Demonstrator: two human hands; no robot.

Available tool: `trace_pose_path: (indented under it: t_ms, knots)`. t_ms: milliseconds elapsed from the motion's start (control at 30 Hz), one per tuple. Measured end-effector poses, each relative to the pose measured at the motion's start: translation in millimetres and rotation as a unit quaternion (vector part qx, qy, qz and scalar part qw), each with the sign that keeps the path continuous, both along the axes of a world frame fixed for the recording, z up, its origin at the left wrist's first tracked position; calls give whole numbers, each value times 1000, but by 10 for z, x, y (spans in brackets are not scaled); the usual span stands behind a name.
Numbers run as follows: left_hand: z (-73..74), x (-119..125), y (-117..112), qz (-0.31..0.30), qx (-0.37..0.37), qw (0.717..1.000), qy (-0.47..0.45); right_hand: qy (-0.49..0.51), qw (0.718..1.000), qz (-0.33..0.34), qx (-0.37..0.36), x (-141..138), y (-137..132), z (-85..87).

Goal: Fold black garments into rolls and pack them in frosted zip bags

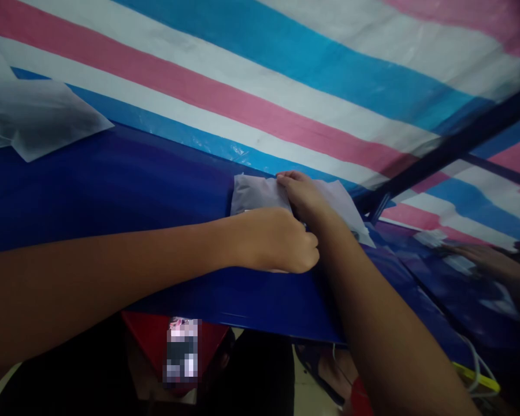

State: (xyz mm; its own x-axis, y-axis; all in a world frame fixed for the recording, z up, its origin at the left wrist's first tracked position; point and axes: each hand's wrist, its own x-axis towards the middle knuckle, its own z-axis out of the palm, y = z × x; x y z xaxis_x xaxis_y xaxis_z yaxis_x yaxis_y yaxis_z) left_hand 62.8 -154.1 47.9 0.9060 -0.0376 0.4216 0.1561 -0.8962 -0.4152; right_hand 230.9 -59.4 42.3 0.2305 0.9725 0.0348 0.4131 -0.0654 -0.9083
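A pale grey plastic pouch [255, 193] lies on the blue table [112, 196], close to the striped tarpaulin behind it. My left hand [279, 241] rests on the near edge of the pouch with its fingers curled under; what they grip is hidden. My right hand [301, 193] lies flat on top of the pouch, fingers stretched toward its far edge, pressing it down. More pale wrapping [344, 205] shows to the right of my right hand.
A pink, white and blue striped tarpaulin [286, 75] hangs behind the table. A pale sheet [34, 118] lies at the far left. Another person's hand [481, 257] works on the adjoining table at right. A red object [143, 329] sits below the table edge.
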Motion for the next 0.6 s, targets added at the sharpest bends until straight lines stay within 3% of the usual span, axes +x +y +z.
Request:
trace_pose_path:
  t_ms: [200, 433, 600]
  knots:
    - [-18, -45, 76, 18, -58, 997, -47, 98, 994, 53, -23, 55, -25, 55]
    - [41, -73, 32, 87, -101, 990, -41, 127, 988, 78, -35, 93, -14, 64]
    - [-7, -66, 83, 79, -112, 989, -50, 130, 983, 115, -54, 97, -61, 106]
